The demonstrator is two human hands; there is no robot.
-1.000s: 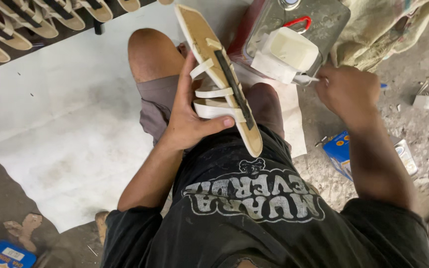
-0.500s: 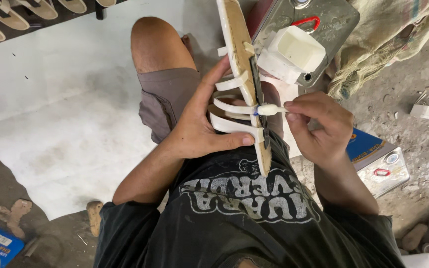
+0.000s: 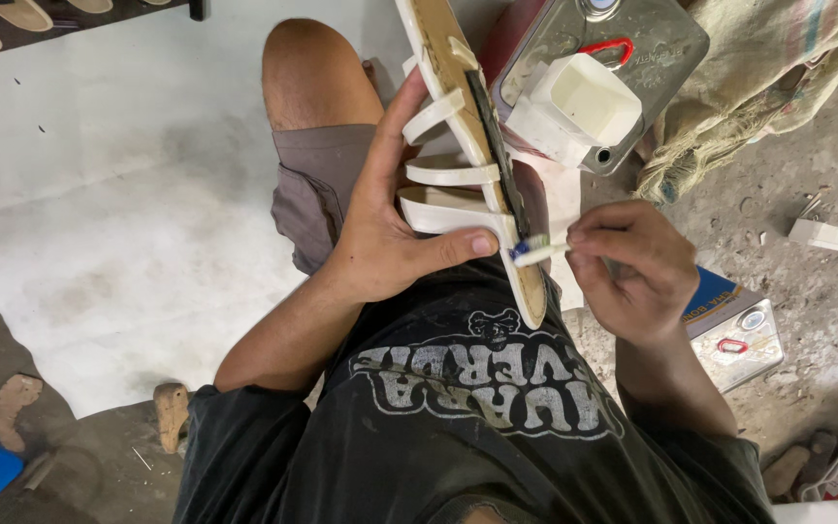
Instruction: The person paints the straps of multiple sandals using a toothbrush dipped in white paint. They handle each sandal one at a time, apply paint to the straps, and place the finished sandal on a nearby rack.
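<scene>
The sandal sole [image 3: 477, 146] with its pale straps stands on edge over the person's lap, its long axis running from the top of the view down toward the chest, the lower tip just above the printed shirt. The left hand [image 3: 390, 228] wraps it from the strap side, fingers threaded behind the straps and the thumb pressed across the edge near the lower end, a firm closed hold. Just to the right of that thumb, the small brush [image 3: 535, 254] touches the sole's edge, lying crosswise to the sole's length. The right hand [image 3: 628, 267] pinches the brush tightly between thumb and fingertips, so it is the nearer hand to the worked spot. Beyond the sole's upper end sits a metal can [image 3: 632, 58] with a white tub on top, a burlap sack [image 3: 778, 87] beside it.
</scene>
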